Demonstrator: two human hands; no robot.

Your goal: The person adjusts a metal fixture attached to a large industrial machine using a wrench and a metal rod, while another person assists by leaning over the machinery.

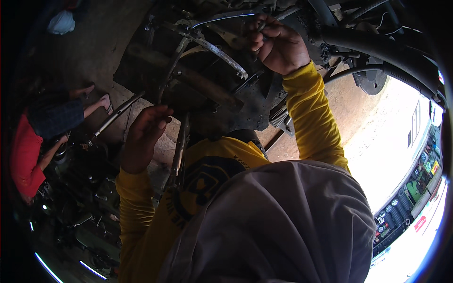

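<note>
My right hand is raised at the upper middle, its fingers closed in a pinch on a small dark metal piece whose kind I cannot make out. Beside those fingertips ends a thin, shiny curved strip. Lower and to the left, my left hand is half curled, thumb and fingers apart, with nothing visible between them. Its fingertips are close to the lower end of a dark metal bar; whether they touch is unclear. Between my hands lies a dark metal framework with a worn, curved metal arm and a rusty tube.
A person in a red top bends over dark machinery at the left. A light metal bar slants near my left hand. Thick dark tubes cross the upper right. Shelves of parts stand far right, beyond bright ground.
</note>
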